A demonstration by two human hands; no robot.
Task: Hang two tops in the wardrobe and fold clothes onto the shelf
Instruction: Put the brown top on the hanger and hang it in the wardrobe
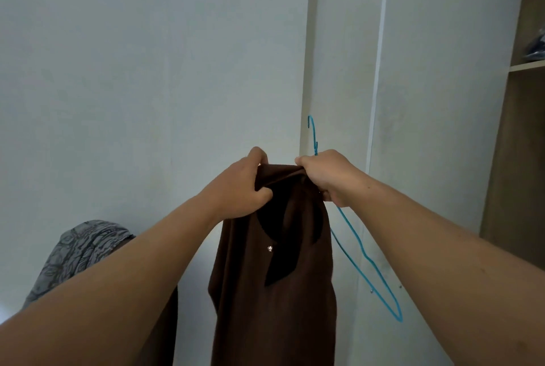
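Holding the brown sleeveless top [274, 292] up in front of the pale wall [132, 70], we keep both arms extended. Our left hand [244, 185] has its grip closed on the bunched upper edge of the top, thumb in front of the fabric. Our right hand [327, 178] has its grip closed on the other side of that edge and on the blue wire hanger [361, 253], whose hook rises above the knuckles and whose shoulder hangs beside the top. A grey patterned cloth [75, 253] lies at lower left. The open wardrobe [513, 159] stands at right, blue fabric [538, 45] on its shelf [526, 66].
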